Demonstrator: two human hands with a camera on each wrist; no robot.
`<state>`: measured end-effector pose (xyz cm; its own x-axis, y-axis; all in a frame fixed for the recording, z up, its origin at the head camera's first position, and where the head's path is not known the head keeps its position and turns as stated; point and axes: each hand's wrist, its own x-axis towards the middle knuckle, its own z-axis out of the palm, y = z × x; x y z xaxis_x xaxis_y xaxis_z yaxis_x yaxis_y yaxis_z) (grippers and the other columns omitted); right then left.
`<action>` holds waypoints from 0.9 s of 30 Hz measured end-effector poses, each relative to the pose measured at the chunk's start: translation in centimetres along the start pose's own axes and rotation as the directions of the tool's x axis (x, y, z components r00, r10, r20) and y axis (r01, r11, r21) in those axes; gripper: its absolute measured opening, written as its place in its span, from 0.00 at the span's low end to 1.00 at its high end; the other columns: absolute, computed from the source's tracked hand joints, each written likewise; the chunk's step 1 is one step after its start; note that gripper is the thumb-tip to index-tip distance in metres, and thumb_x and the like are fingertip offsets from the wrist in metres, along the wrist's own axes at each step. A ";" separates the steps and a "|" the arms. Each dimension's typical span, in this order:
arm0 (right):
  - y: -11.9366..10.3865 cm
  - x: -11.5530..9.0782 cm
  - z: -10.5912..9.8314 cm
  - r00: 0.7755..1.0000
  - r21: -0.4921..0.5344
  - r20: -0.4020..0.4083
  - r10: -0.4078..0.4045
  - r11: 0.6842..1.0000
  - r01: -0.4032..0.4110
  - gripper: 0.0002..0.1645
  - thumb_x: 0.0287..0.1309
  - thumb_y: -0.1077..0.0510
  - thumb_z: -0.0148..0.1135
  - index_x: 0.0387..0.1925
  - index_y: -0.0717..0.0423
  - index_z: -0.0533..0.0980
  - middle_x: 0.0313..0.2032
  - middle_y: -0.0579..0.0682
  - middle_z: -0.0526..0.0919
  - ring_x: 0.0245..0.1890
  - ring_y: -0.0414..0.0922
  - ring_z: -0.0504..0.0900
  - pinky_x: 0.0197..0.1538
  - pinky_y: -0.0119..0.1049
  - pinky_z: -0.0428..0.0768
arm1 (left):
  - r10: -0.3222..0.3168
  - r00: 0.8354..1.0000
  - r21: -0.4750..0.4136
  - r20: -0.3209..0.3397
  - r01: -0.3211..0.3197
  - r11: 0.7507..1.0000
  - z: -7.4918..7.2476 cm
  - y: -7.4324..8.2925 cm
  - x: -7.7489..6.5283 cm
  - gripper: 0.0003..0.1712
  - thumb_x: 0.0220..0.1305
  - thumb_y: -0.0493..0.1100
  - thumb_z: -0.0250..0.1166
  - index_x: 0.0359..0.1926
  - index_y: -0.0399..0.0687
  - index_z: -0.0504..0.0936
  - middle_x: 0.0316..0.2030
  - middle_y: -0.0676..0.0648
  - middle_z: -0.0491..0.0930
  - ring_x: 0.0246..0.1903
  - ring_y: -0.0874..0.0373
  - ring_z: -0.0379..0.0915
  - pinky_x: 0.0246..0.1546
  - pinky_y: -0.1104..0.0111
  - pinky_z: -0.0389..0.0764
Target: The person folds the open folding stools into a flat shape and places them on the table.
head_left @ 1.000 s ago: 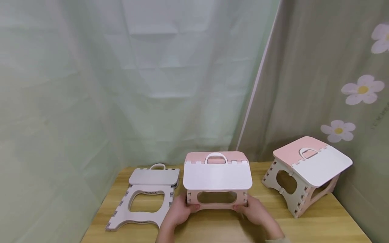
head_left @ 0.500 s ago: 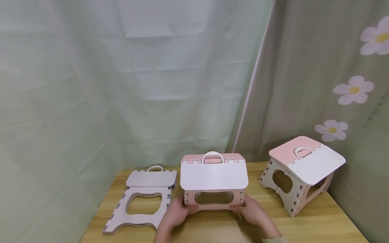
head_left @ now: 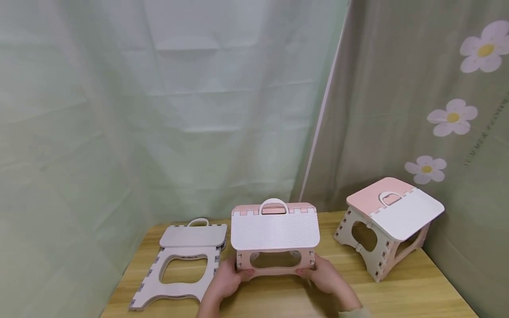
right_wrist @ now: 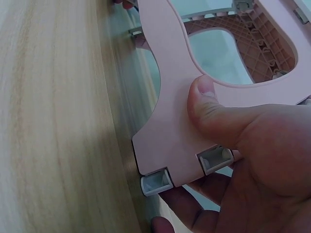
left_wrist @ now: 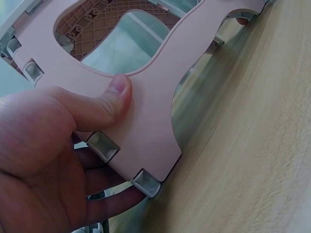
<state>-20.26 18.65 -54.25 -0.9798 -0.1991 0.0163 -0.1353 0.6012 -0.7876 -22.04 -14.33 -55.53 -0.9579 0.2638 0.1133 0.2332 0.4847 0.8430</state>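
A pink-and-white folding step stool [head_left: 275, 234] stands at the middle of the table, its white seat half towards me and its white handle upright at the back. Both hands grip the pink front leg panel at its lower corners: my left hand [head_left: 226, 280] on the left, my right hand [head_left: 327, 278] on the right. In the left wrist view the thumb [left_wrist: 119, 92] presses the panel's front, just below the oval opening, with fingers curled behind its edge. The right wrist view shows the right thumb [right_wrist: 201, 99] likewise on the pink leg panel [right_wrist: 170, 126]. The stool's rear legs are mostly hidden.
A folded-down grey-white stool [head_left: 192, 236] lies flat to the left, close by the left forearm. At the right, another pink-and-white stool [head_left: 405, 214] stands unfolded at an angle. The wooden table [head_left: 274, 300] backs onto curtains [head_left: 207, 110].
The whole head view has shifted left slightly. The middle stool's seat tips a little more towards me, its pink half showing narrower. Both hands keep their grip.
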 end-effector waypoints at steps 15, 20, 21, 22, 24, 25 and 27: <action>-0.2 -0.1 0.0 1.000 0.016 -0.019 -0.012 1.000 0.012 0.26 0.64 0.50 0.75 0.58 0.57 0.81 0.54 0.61 0.87 0.56 0.63 0.83 0.57 0.66 0.78 | -0.004 1.000 -0.021 -0.020 0.004 1.000 0.2 0.2 0.1 0.26 0.63 0.46 0.79 0.54 0.34 0.81 0.45 0.43 0.86 0.44 0.52 0.80 0.48 0.53 0.82; 0.2 0.1 0.1 1.000 0.018 -0.009 -0.013 1.000 0.013 0.27 0.64 0.49 0.76 0.59 0.58 0.81 0.54 0.59 0.87 0.55 0.58 0.82 0.55 0.59 0.79 | -0.006 1.000 -0.037 -0.014 0.006 0.999 0.3 0.2 0.2 0.25 0.63 0.43 0.78 0.54 0.34 0.81 0.46 0.43 0.87 0.45 0.52 0.80 0.49 0.53 0.82; 0.2 0.2 0.1 1.000 0.018 -0.006 -0.014 1.000 0.014 0.27 0.64 0.49 0.76 0.59 0.58 0.81 0.54 0.59 0.87 0.55 0.57 0.82 0.55 0.58 0.79 | -0.005 1.000 -0.041 -0.011 0.005 0.999 0.3 0.2 0.2 0.24 0.64 0.43 0.78 0.54 0.34 0.81 0.46 0.43 0.87 0.45 0.52 0.81 0.49 0.53 0.82; 0.3 0.2 0.1 1.000 0.022 -0.004 -0.013 1.000 0.013 0.27 0.64 0.49 0.76 0.59 0.58 0.81 0.54 0.59 0.87 0.54 0.56 0.82 0.54 0.57 0.79 | -0.008 1.000 -0.041 -0.010 0.007 0.999 0.3 0.2 0.2 0.25 0.64 0.43 0.78 0.55 0.33 0.81 0.47 0.43 0.87 0.45 0.52 0.81 0.49 0.52 0.82; 0.2 0.1 0.1 1.000 0.027 0.000 -0.011 1.000 0.011 0.27 0.64 0.49 0.76 0.59 0.58 0.81 0.54 0.58 0.87 0.54 0.56 0.82 0.53 0.56 0.79 | -0.010 1.000 -0.040 -0.011 0.010 0.999 0.2 0.2 0.2 0.25 0.64 0.43 0.78 0.55 0.33 0.81 0.47 0.42 0.87 0.46 0.51 0.81 0.50 0.51 0.82; 0.2 0.1 0.1 1.000 0.026 0.002 -0.010 1.000 0.010 0.27 0.64 0.49 0.76 0.58 0.58 0.81 0.54 0.58 0.87 0.54 0.56 0.82 0.53 0.57 0.79 | -0.009 1.000 -0.040 -0.010 0.009 0.999 0.2 0.2 0.2 0.25 0.64 0.42 0.78 0.55 0.33 0.81 0.48 0.42 0.87 0.47 0.50 0.81 0.50 0.51 0.82; 0.2 0.1 0.1 1.000 0.024 0.005 -0.007 1.000 0.007 0.26 0.64 0.49 0.75 0.58 0.58 0.81 0.54 0.58 0.87 0.53 0.56 0.83 0.53 0.57 0.79 | -0.012 1.000 -0.038 -0.012 0.011 0.999 0.2 0.2 0.2 0.26 0.64 0.42 0.78 0.56 0.32 0.80 0.48 0.41 0.86 0.47 0.50 0.81 0.50 0.51 0.82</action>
<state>-20.37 18.65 -54.47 -0.9781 -0.2070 0.0192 -0.1387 0.5808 -0.8022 -22.11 -14.04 -55.43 -0.9625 0.2484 0.1096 0.2158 0.4553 0.8638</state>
